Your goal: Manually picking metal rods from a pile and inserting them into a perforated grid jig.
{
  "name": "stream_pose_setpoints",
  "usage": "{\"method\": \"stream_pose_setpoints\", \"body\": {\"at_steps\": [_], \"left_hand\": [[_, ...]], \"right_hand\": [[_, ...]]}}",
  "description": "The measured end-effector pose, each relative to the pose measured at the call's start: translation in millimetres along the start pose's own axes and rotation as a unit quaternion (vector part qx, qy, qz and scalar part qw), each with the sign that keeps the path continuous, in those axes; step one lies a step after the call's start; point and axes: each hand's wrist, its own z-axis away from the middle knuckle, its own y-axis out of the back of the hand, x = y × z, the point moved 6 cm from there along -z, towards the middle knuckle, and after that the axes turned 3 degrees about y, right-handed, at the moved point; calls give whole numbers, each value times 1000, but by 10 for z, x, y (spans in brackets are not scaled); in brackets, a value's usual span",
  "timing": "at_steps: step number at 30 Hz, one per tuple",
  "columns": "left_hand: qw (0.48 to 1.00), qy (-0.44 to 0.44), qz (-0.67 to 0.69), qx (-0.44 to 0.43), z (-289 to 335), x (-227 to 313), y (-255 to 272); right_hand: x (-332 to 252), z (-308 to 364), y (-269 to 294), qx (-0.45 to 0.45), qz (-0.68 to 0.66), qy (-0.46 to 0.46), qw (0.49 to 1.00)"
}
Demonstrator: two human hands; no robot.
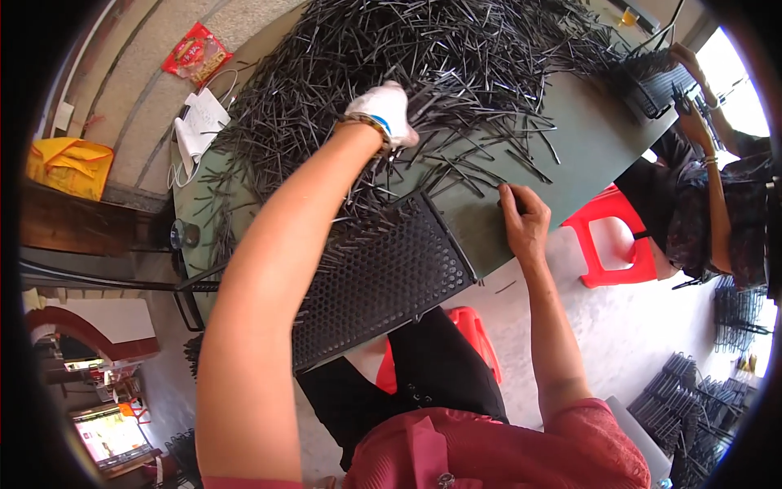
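My left hand (381, 112), in a white glove, reaches over a large heap of thin black strips (318, 90) on the green table. Its fingers appear closed around a bunch of strips, which fan out blurred to its right. My bare right hand (528, 222) is at the table's near edge, fingers curled and thumb pressed to them; whatever is between them is too small to make out. Between my arms lies a tilted black perforated tray (383, 281) with rows of round holes. Strips stand in or lie over its far left part; my left forearm hides some of it.
Another person's hands (694, 122) work at a black rack (648, 85) at the far right. A red stool (615, 236) stands beside the table (586, 122). A red packet (196, 55), white cloth (200, 126) and yellow bag (70, 167) are at left. Black racks (680, 399) stand lower right.
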Motion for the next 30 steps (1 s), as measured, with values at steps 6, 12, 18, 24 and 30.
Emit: {"method": "stream_pose_setpoints", "body": {"at_steps": [6, 12, 18, 24, 30], "left_hand": [[999, 14, -10, -32, 143, -475, 379], [974, 91, -129, -163, 164, -597, -333], [976, 147, -127, -100, 184, -445, -351], [974, 143, -89, -149, 97, -468, -420], [981, 154, -111, -45, 165, -487, -467]], "right_hand": [[25, -14, 23, -6, 0, 1, 1000], [58, 9, 6, -7, 6, 1, 1000], [2, 1, -4, -7, 10, 8, 1000], [8, 4, 17, -2, 0, -1, 1000], [38, 5, 7, 0, -14, 2, 1000]]}}
